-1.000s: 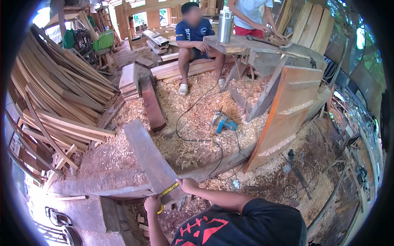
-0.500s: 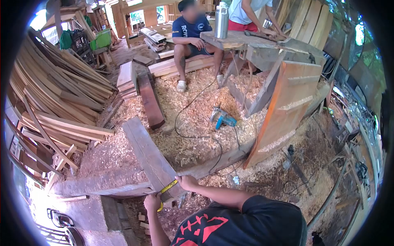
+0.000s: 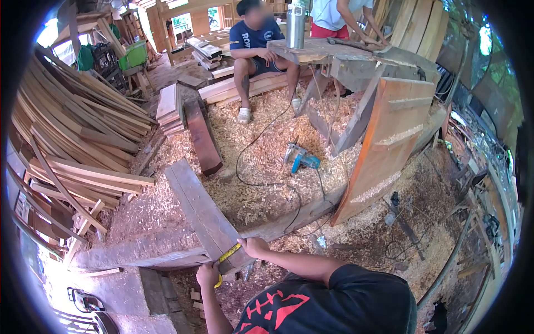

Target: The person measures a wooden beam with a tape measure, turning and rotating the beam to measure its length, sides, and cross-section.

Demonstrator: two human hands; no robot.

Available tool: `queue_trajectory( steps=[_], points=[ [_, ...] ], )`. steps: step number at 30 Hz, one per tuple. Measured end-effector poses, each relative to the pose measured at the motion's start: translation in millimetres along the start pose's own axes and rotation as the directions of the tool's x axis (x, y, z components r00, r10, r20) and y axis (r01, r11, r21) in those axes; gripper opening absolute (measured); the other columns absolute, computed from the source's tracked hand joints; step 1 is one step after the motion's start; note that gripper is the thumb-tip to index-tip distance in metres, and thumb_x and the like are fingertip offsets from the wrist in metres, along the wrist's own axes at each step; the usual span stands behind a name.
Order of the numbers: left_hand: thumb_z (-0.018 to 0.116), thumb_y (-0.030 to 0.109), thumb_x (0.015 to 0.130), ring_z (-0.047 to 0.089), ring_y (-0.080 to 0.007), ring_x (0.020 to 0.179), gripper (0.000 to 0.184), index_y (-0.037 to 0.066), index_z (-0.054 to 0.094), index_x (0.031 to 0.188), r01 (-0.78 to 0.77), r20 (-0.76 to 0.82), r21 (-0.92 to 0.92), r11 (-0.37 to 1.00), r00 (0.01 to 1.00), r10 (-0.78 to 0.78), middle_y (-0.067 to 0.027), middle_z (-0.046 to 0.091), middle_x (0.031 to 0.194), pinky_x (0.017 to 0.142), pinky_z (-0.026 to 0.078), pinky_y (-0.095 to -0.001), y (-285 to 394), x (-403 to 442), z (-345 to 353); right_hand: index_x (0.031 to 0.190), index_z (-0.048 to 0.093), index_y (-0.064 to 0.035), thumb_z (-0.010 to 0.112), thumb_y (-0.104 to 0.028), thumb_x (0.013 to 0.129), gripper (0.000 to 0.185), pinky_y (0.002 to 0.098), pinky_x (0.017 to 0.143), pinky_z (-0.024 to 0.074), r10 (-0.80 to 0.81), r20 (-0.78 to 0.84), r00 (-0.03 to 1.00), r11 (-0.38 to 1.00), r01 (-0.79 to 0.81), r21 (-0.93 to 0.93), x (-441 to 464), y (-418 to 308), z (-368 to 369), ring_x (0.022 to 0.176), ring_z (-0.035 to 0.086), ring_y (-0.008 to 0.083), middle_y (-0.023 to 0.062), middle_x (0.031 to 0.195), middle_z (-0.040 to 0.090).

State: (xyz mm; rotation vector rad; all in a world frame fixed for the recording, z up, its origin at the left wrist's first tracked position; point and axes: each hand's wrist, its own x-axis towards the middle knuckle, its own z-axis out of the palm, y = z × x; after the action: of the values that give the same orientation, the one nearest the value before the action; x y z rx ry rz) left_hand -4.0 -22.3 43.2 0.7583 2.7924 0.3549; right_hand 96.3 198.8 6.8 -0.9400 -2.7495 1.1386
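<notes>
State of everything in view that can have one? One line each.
Yellow measuring tape: extended, across the grey plank's near end
Left hand: closed on the tape
Right hand: closed on the tape's other end
Grey plank: lying down
Blue power tool: set down, unheld; on/off can't tell
Black cord: loose, curved
Metal bottle: upright on the bench
Orange-brown panel: tilted, beside the bench

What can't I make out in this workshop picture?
Head view:
1. Numbers on the yellow tape: too small to read.
2. Whatever lies inside the left hand: hidden by the hand itself.
3. Head of the standing person in the white shirt: cut off by the top edge.
4. The wearer's legs: hidden behind the black shirt.
</notes>
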Motion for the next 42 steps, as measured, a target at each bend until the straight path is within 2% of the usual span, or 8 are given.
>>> queue_trajectory(
  steps=[13,22,25,28,34,38,42],
  points=[
    [0.060,0.042,0.091,0.069,-0.0393,0.084,0.035,0.012,0.076,0.097,0.006,-0.019,-0.030,1.000,1.000,-0.006,-0.0188,0.071,0.090,0.075,0.054,-0.0508,4,-2,-4,0.077,0.071,0.0047,0.035,-0.060,0.100,0.078,0.0549,0.074,0.0533,-0.017,-0.020,1.000,0.999,0.018,0.026,2,4,5,0.077,0.068,0.0461,0.0294,0.077,0.067],
    [0.059,0.042,0.091,0.069,-0.0395,0.082,0.035,0.012,0.077,0.097,-0.018,-0.040,0.013,1.000,0.999,0.019,-0.0204,0.071,0.086,0.074,0.055,-0.0513,1,-1,-1,0.073,0.071,0.0027,0.036,-0.060,0.100,0.076,0.0545,0.070,0.0529,-0.029,-0.052,0.998,0.999,0.030,0.029,2,2,5,0.071,0.068,0.0448,0.0271,0.071,0.067],
    [0.058,0.042,0.091,0.069,-0.0400,0.082,0.036,0.011,0.076,0.094,-0.028,-0.034,-0.004,1.000,0.999,0.028,-0.0209,0.071,0.086,0.074,0.054,-0.0516,4,-4,-5,0.069,0.070,0.0014,0.036,-0.060,0.100,0.077,0.0538,0.070,0.0529,0.054,0.046,0.998,0.993,-0.058,0.103,-13,-17,-23,0.070,0.068,0.0438,0.0256,0.068,0.066],
    [0.058,0.042,0.091,0.069,-0.0403,0.082,0.037,0.009,0.076,0.093,-0.023,-0.035,-0.009,1.000,0.999,0.023,-0.0215,0.070,0.086,0.074,0.054,-0.0518,2,-3,-3,0.066,0.069,0.0003,0.036,-0.060,0.100,0.077,0.0534,0.070,0.0528,0.060,0.042,0.997,0.995,-0.063,0.079,-9,-14,-17,0.069,0.068,0.0431,0.0245,0.067,0.066],
    [0.059,0.041,0.090,0.069,-0.0404,0.081,0.036,0.009,0.075,0.092,-0.028,-0.039,-0.009,1.000,0.999,0.028,-0.0216,0.070,0.085,0.074,0.054,-0.0519,1,-2,-1,0.067,0.070,0.0001,0.036,-0.061,0.100,0.077,0.0535,0.070,0.0528,0.049,0.035,0.998,0.994,-0.052,0.095,-3,-6,-7,0.070,0.068,0.0430,0.0246,0.068,0.067],
    [0.060,0.042,0.090,0.069,-0.0404,0.081,0.037,0.009,0.075,0.092,-0.032,-0.045,-0.019,0.999,0.999,0.031,-0.0215,0.070,0.086,0.074,0.054,-0.0517,4,-4,-5,0.072,0.071,0.0007,0.037,-0.061,0.099,0.075,0.0533,0.071,0.0529,0.019,-0.059,0.998,0.999,-0.017,0.031,2,3,9,0.072,0.069,0.0431,0.0256,0.072,0.068],
    [0.060,0.042,0.089,0.069,-0.0406,0.080,0.037,0.008,0.075,0.091,-0.046,-0.081,-0.043,0.998,0.996,0.042,-0.0210,0.070,0.085,0.073,0.054,-0.0516,1,-4,0,0.078,0.072,0.0015,0.038,-0.061,0.099,0.074,0.0534,0.071,0.0531,0.010,-0.050,0.999,1.000,-0.009,0.009,4,5,9,0.076,0.069,0.0436,0.0268,0.077,0.069]
  ],
)
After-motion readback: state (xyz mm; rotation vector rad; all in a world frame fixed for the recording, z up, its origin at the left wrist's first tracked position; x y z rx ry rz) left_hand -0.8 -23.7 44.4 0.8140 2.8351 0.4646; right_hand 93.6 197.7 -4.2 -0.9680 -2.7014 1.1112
